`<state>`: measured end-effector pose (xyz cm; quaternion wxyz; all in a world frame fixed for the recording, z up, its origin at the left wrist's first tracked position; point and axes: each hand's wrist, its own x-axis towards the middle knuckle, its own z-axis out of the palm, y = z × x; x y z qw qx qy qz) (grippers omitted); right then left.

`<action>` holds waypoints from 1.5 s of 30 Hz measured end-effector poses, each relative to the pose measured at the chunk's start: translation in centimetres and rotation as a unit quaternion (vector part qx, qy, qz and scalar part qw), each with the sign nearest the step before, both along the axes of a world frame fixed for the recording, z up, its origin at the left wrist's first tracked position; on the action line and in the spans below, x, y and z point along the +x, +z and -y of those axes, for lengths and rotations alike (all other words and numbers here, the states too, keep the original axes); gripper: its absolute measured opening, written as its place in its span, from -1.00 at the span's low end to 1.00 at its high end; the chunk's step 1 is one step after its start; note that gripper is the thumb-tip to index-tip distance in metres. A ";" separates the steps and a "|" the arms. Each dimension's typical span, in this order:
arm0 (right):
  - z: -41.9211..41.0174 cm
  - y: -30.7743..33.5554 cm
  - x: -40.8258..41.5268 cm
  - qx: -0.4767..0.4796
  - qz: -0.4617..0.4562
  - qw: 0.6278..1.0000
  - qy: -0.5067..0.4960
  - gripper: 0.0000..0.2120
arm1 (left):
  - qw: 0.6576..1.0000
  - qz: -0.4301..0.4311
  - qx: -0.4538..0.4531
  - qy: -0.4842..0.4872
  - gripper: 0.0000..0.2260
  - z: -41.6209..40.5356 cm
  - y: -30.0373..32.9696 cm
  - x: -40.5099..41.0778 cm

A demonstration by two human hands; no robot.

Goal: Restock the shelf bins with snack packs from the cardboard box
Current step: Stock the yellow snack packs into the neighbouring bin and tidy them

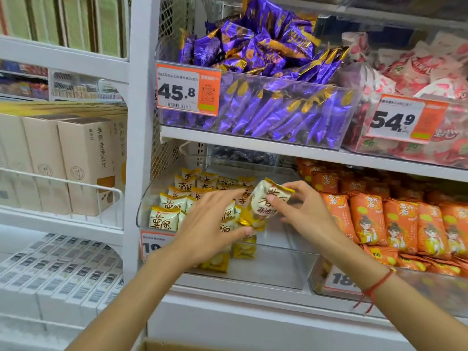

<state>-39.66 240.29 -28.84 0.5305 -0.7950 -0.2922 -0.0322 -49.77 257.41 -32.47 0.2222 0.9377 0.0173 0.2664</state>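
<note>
**Now at the lower shelf — yellow-and-white packs going into the clear bin**

Both hands inside the clear bin (144, 211) on the lower shelf. Right hand (301, 211) pinching one yellow-and-white snack pack (266, 201) between thumb and fingers, pack tilted, raised above the bin floor near the middle of the bin. Left hand (210, 224) spread, fingers mostly straight, pressed against the row of matching packs (172, 206) standing upright in the bin's left half; thumb tip touching the lower yellow edge of the held pack. Right half of the bin bare down to its clear floor. Red string bracelet (374, 287) on the right wrist.

Neighbours — orange snack packs (395, 224) filling the bin just to the right; purple-and-gold packs (266, 72) heaped in the bin on the shelf above, price tag 45.8 (187, 89) on its front; red-and-white packs (417, 67) beside those, tagged 54.9 (397, 120). Beige boxes (83, 160) behind a white rail in the left-hand shelf unit.

Edge of the cardboard box (164, 347) just visible at the bottom of the view, below the arms; contents out of sight.
</note>
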 end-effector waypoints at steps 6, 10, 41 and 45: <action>-1.4 -1.4 2.1 -0.225 0.040 0.973 -0.001 -0.65 | 0.988 -0.061 0.126 0.066 -0.30 -2.8 -2.8 -0.9; -3.9 -3.4 2.1 -0.269 0.040 0.962 0.000 -0.63 | 0.987 -0.053 0.128 0.075 -0.34 -3.1 -3.0 -0.5; -4.8 -5.6 6.4 -0.390 -0.016 0.885 0.253 -0.25 | 0.987 0.017 0.131 0.095 -0.54 -2.5 -3.9 -0.7; -4.5 -4.9 6.7 -0.334 0.000 0.917 0.219 -0.24 | 0.986 0.020 0.132 0.099 -0.55 -2.5 -3.9 -0.9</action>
